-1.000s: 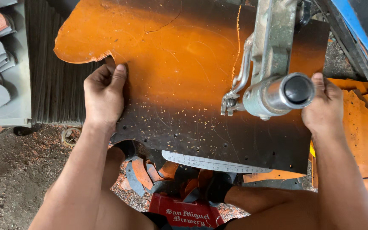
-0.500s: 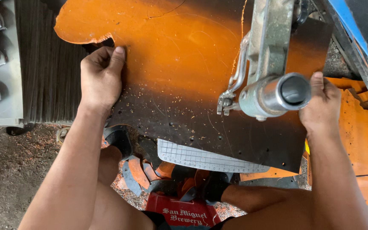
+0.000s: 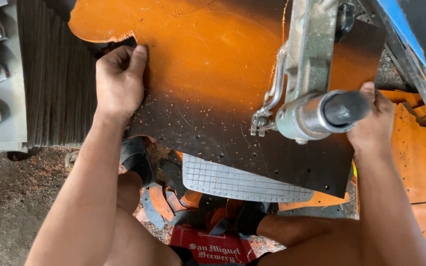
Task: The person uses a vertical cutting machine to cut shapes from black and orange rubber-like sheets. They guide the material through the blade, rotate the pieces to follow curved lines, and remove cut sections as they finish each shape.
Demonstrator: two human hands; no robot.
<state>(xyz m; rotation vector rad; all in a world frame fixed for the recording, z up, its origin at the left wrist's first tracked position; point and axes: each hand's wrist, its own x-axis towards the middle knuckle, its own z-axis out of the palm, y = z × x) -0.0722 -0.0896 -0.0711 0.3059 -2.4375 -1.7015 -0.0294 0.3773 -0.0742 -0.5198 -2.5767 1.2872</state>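
A large rubber sheet (image 3: 213,74), bright orange at the far end and shading to black toward the person, lies flat under the metal machine arm (image 3: 311,64). Fine orange crumbs speckle its dark part. Its long axis runs roughly left to right, with a wavy cut edge at the far left and a straight near edge that slopes down toward the right. The left hand (image 3: 119,81) presses flat on the sheet's left edge, fingers extended, not gripping. The right hand (image 3: 373,120) clasps the sheet's right edge, just beside the arm's round cylinder end (image 3: 321,116). A pale gridded plate (image 3: 242,184) juts out below the near edge. Left of the sheet sits a dark ribbed stack (image 3: 57,74); offcuts (image 3: 173,197) litter the ground beneath.
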